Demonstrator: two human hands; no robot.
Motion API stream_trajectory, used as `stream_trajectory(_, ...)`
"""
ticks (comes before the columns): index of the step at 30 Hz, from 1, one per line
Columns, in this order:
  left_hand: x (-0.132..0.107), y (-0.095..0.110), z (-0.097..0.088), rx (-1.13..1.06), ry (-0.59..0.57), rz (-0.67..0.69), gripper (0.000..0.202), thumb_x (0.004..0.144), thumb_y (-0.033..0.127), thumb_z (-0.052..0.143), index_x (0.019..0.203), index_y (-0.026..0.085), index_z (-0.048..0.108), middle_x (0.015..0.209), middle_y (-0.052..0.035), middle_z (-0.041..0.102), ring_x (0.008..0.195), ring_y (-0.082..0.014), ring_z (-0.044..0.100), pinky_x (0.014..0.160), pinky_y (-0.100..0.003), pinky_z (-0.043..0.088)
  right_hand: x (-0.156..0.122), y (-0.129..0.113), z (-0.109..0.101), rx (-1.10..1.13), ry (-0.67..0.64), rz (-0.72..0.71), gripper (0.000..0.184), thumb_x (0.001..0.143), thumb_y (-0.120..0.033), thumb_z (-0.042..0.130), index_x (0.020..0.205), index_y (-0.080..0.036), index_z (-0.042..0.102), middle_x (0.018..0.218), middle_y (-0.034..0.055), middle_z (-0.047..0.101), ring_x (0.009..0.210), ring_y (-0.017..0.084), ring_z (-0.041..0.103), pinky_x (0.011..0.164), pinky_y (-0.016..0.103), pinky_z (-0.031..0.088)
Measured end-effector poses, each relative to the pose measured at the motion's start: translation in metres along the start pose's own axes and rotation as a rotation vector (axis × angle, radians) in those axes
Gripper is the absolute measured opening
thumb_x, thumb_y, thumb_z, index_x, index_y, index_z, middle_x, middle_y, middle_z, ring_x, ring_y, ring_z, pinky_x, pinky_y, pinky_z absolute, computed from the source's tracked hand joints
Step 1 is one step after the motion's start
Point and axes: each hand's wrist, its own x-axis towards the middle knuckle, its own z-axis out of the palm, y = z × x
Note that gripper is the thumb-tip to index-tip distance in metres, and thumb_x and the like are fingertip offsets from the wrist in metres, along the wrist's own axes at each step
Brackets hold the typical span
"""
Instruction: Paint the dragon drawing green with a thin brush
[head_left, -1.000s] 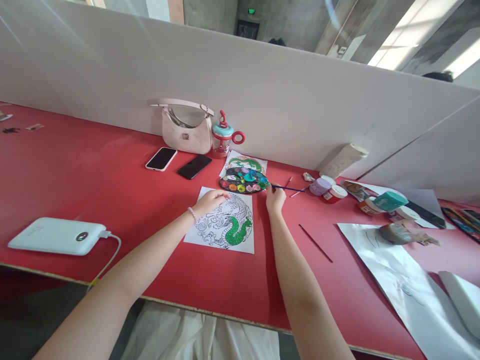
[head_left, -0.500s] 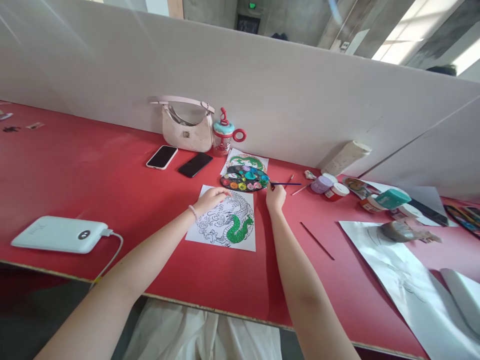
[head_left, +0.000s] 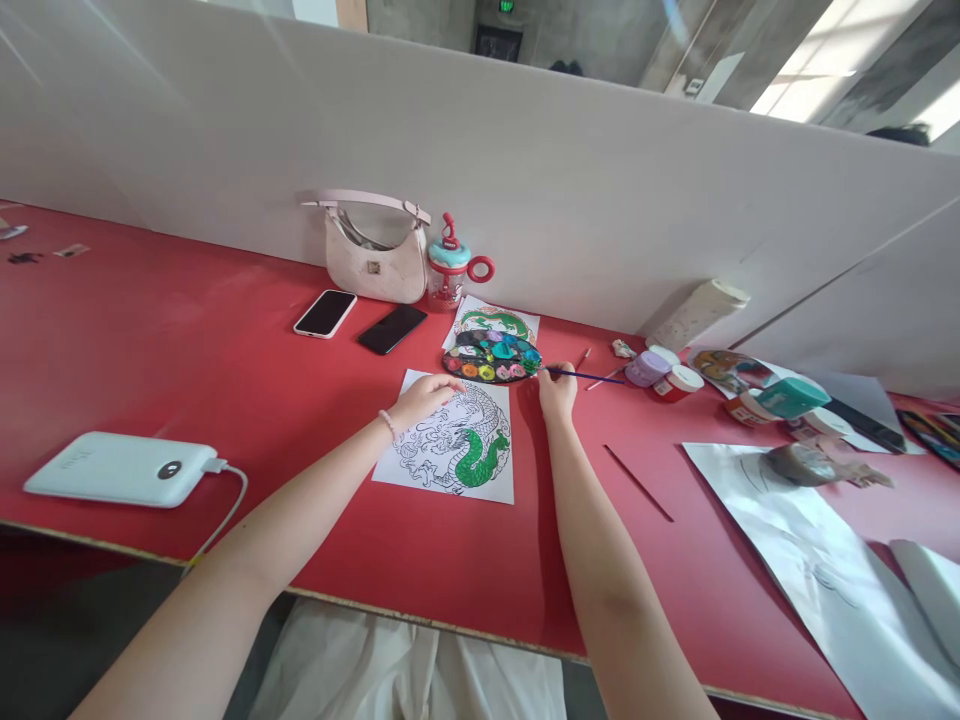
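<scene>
In my right hand (head_left: 556,396) is a slim dark-blue paintbrush (head_left: 598,377), gripped between the fingers, its handle pointing right. Its tip reaches the right end of a dark oval paint palette (head_left: 471,370) with many coloured wells, by a green patch. My left hand (head_left: 426,400) lies with fingers stretched out over the upper left of a white sheet with a dragon line drawing (head_left: 439,465). Part of the dragon's body is painted green. Behind the palette, and partly covered by it, is a smaller dragon picture (head_left: 495,318) in green and orange.
Paint jars (head_left: 677,383) cluster at the right. A thin brush (head_left: 639,483) lies nearer me. A crumpled white sheet (head_left: 787,560) covers the right side. Two phones (head_left: 325,314), a handbag (head_left: 375,260) and a cup (head_left: 448,275) stand behind. A power bank (head_left: 120,470) lies left.
My right hand has shifted slightly right, and the brush handle now slants down to the right, its tip still at the palette's right end. My left hand stays in place.
</scene>
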Motion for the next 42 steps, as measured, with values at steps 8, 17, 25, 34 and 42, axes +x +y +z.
stream_trajectory(8,0.001,-0.003,0.000,-0.009,0.000,0.010,0.029,0.079,0.029,0.043,0.096,0.018,0.064,0.060,0.0040,0.041,0.044,-0.0041,0.030,0.042,-0.020,0.020,-0.002,-0.003,0.000,-0.002,-0.033,-0.010,0.014,0.066,-0.027,0.048,0.077,-0.018,0.050,0.075,0.0022,0.058,0.067,0.014,0.048,0.067,0.027,0.039)
stream_trajectory(17,0.001,-0.002,0.000,-0.002,-0.005,0.010,0.029,0.079,0.026,0.042,0.096,0.018,0.064,0.060,0.0036,0.042,0.043,-0.0042,0.030,0.042,-0.020,0.020,-0.005,-0.009,-0.002,-0.030,-0.012,-0.024,0.013,0.069,-0.027,0.046,0.077,-0.017,0.049,0.075,0.0035,0.057,0.069,0.015,0.050,0.069,0.029,0.039)
stream_trajectory(25,-0.001,0.003,0.000,-0.012,-0.003,0.008,0.029,0.078,0.026,0.042,0.095,0.017,0.064,0.058,0.0037,0.039,0.043,-0.0042,0.028,0.041,-0.020,0.019,-0.006,-0.011,-0.002,-0.068,-0.002,-0.054,0.013,0.070,-0.029,0.046,0.076,-0.018,0.049,0.073,0.0031,0.057,0.067,0.014,0.048,0.068,0.029,0.038)
stream_trajectory(34,-0.002,0.005,0.000,-0.012,0.003,-0.006,0.029,0.078,0.026,0.042,0.095,0.017,0.064,0.059,0.0033,0.040,0.045,-0.0047,0.031,0.041,-0.020,0.021,-0.008,-0.012,-0.002,-0.036,0.019,-0.049,0.012,0.067,-0.028,0.048,0.074,-0.019,0.049,0.068,0.0006,0.055,0.063,0.014,0.046,0.066,0.028,0.037)
stream_trajectory(42,-0.003,0.004,-0.001,-0.029,0.016,-0.007,0.029,0.077,0.026,0.043,0.094,0.017,0.065,0.060,0.0028,0.041,0.046,-0.0047,0.030,0.042,-0.020,0.020,-0.009,-0.010,-0.007,0.209,0.069,0.019,0.013,0.069,-0.029,0.041,0.078,-0.021,0.038,0.069,-0.0013,0.052,0.062,0.012,0.050,0.061,0.026,0.041)
